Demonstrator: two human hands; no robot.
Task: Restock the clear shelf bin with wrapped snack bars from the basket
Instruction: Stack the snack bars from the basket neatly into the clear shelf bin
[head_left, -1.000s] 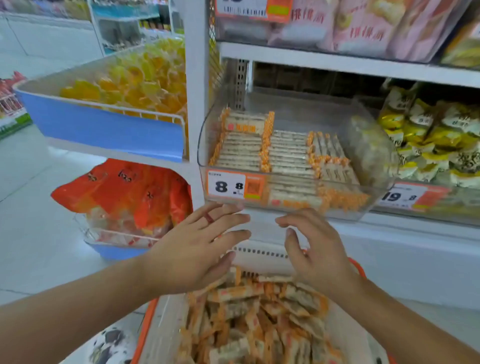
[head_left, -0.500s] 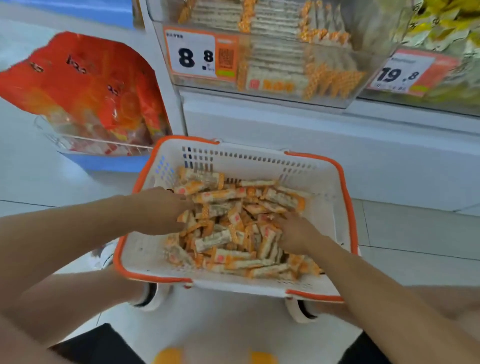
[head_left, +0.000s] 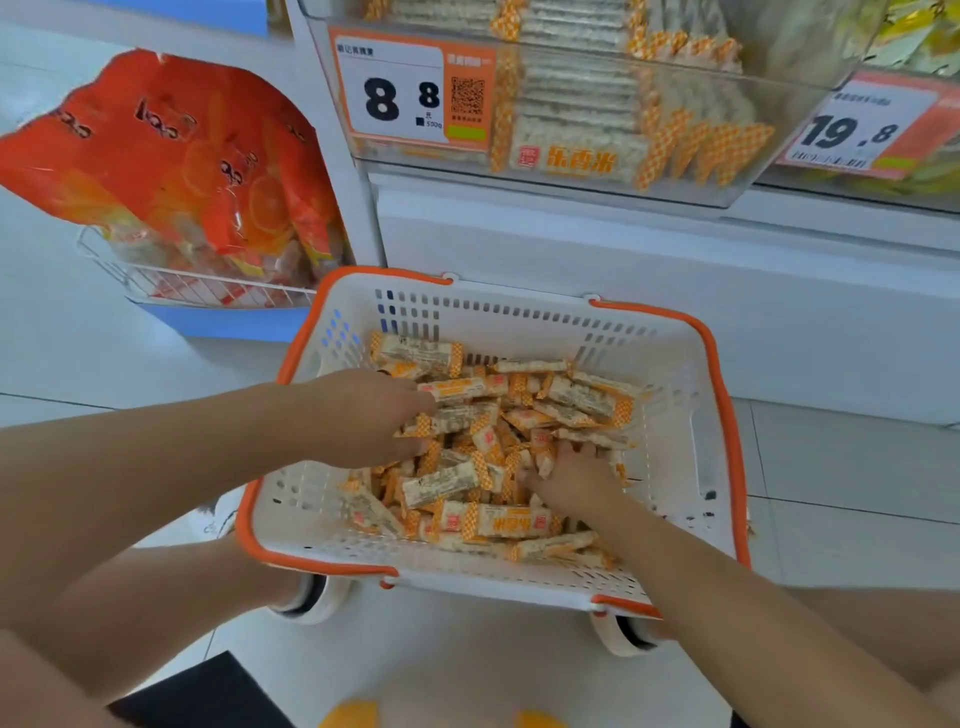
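- The basket (head_left: 675, 457), white with an orange rim, sat on the floor and held a loose heap of bars (head_left: 519, 415); both hands were down inside it.
- The left hand (head_left: 363, 415) lay on the heap's left side, fingers curled round a few bars at its fingertips.
- The right hand (head_left: 571, 475) was dug into the heap to the right of the left hand and nearer the person, its fingers buried among bars; whether it gripped any could not be told.
- The bin (head_left: 779, 104), clear plastic, stood on the shelf well above and beyond both hands, with bars stacked in neat rows inside.
- A wire rack (head_left: 197, 286) up and left of the left hand held orange bags (head_left: 171, 156) printed with orange slices.
- Each bar was a pale slab in a see-through wrapper with orange-and-white chequered ends and a small red square mark.
- A price tag (head_left: 405, 93) on the bin's front read "8 8", with a QR code and "500g" beside it.
- A second tag (head_left: 857, 130), up and right of the right hand, read "19.8".
- Orange characters showed on a bar at the bin's front, too blurred to read surely.
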